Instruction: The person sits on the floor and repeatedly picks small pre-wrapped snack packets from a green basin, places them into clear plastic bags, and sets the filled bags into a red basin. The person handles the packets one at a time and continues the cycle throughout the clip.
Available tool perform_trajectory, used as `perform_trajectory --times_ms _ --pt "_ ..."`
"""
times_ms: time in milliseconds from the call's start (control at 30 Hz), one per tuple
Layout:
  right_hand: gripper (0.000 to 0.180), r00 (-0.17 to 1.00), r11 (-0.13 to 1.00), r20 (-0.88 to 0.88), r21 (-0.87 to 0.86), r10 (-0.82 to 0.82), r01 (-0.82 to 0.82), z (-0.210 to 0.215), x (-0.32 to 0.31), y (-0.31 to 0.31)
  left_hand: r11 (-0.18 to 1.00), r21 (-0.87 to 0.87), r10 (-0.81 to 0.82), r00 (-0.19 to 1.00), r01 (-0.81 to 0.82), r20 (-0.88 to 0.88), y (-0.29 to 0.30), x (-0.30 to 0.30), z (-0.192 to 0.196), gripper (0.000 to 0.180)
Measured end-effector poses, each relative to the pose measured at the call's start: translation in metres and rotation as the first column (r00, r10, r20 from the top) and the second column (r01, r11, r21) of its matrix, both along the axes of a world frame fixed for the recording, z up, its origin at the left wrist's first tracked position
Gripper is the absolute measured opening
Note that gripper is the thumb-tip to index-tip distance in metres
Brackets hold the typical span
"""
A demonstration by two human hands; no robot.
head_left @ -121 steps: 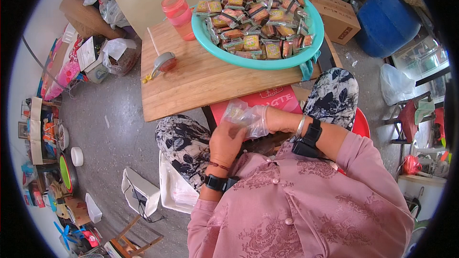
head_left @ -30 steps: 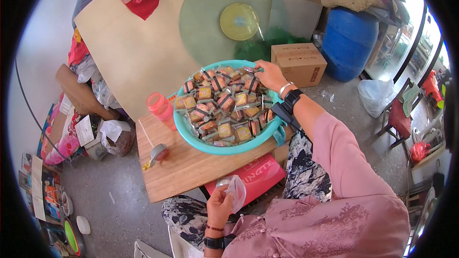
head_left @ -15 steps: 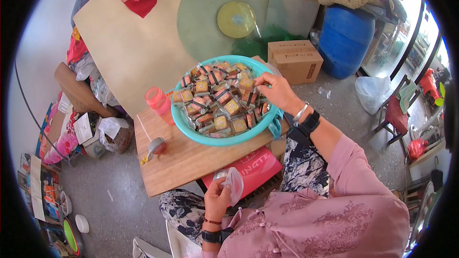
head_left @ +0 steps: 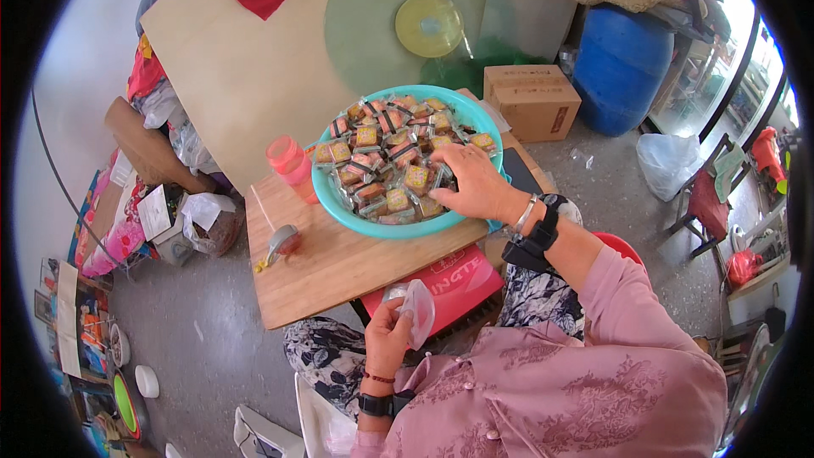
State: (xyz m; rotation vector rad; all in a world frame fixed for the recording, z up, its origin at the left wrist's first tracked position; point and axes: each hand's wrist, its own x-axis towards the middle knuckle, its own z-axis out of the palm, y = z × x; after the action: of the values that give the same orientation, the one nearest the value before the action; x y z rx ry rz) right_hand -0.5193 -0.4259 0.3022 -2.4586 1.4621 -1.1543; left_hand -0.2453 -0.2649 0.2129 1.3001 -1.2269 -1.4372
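A turquoise basin (head_left: 335, 214) on the small wooden table is heaped with small wrapped snacks (head_left: 416, 178) in clear film, some yellow-topped, some pink with a dark band. My right hand (head_left: 476, 180) is over the basin's right side, thumb and fingers apart around the snacks there. Whether a fingertip touches one is hard to see. Low in front of my body, my left hand (head_left: 386, 335) is closed on a clear plastic bag (head_left: 420, 315), whose mouth flares out to the right. What is inside the bag cannot be made out.
On the wooden table (head_left: 339, 276) stand a pink plastic bottle (head_left: 292, 168) and a small handled strainer (head_left: 282, 242). A red box (head_left: 454, 276) sits beneath its edge. Beyond are a cardboard box (head_left: 532, 102), a blue barrel (head_left: 625, 68) and a large board with a green glass disc.
My right hand has come down and left across the basin, its fingers spreading from a pinch. My left hand still holds the bag. The whole view has shifted slightly.
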Motion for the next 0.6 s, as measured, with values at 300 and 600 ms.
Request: perform_trajectory --times_ms 300,600 --pt "0.040 0.976 0.984 -0.153 -0.110 -0.153 0.137 -0.009 0.016 -0.002 0.998 -0.068 0.000 0.995 0.007 0.103 0.001 0.000 0.003 0.026" --pt "0.022 0.974 0.999 0.225 0.015 0.035 -0.039 0.018 0.037 0.045 1.000 -0.011 -0.007 1.000 0.007 0.029 0.004 -0.003 -0.001 0.025"
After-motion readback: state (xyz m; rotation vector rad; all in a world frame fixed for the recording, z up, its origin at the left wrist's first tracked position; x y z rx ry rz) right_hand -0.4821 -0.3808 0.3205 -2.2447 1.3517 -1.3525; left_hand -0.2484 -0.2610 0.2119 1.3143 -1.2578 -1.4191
